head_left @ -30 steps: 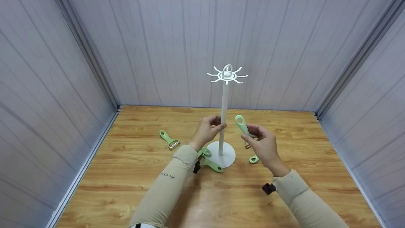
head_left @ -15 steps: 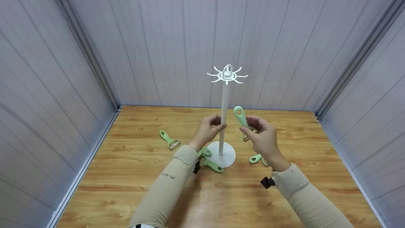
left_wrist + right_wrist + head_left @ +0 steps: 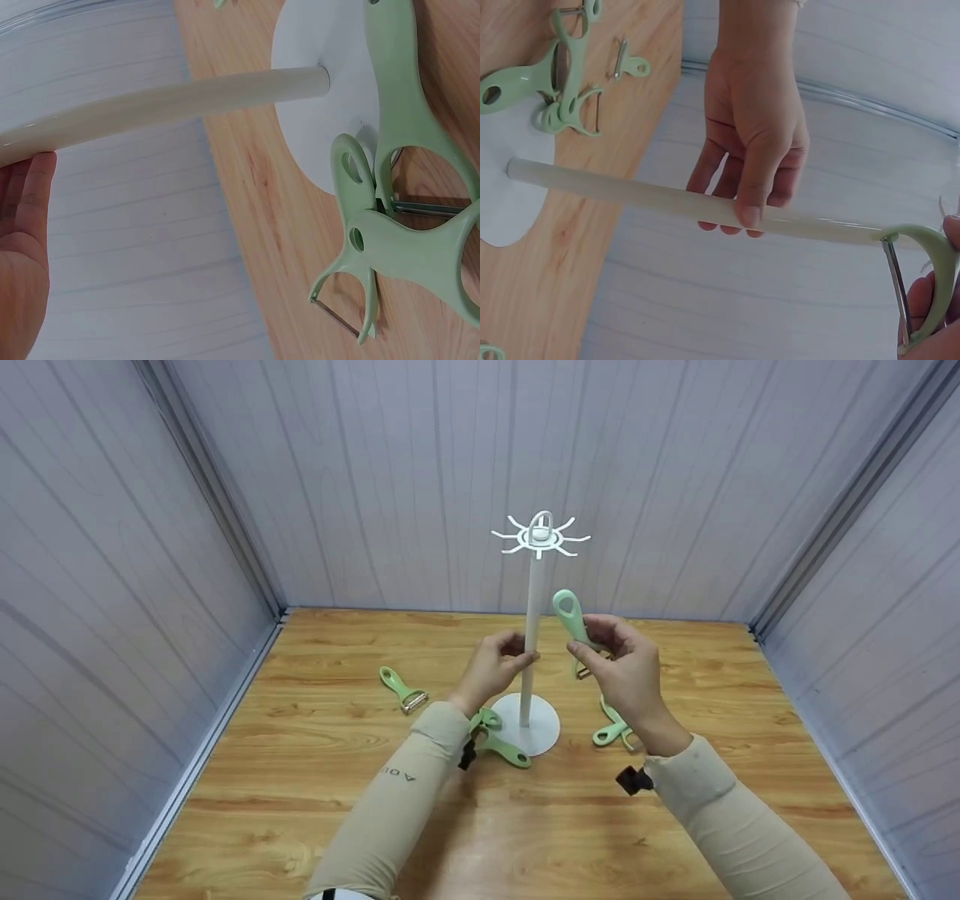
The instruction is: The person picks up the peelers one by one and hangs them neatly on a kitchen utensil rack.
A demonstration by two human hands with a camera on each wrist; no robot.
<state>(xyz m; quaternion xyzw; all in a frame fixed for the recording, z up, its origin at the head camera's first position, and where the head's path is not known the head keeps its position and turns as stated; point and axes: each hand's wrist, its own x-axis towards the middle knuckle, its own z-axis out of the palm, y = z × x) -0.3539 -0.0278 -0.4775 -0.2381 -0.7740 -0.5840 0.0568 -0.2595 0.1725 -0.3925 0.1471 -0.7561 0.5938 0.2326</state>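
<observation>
Visibly, left hand [image 3: 489,671] gripping one stand [image 3: 534,596], right hand [image 3: 628,671] pinching one peeler [image 3: 573,624]

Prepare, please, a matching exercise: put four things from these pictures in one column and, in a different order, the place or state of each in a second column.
Things:
1. Slim white round pole
2. Flat white disc-shaped base
3. Crown of curved white hooks
4. Highest light green peeler with a holed handle

Places or states:
A. At the top of the stand, with nothing hanging on it
B. Held by the right grip
C. On the wood-grain surface
D. Held by the left grip

Pairs: 1-D, 2-C, 3-A, 4-B
</observation>
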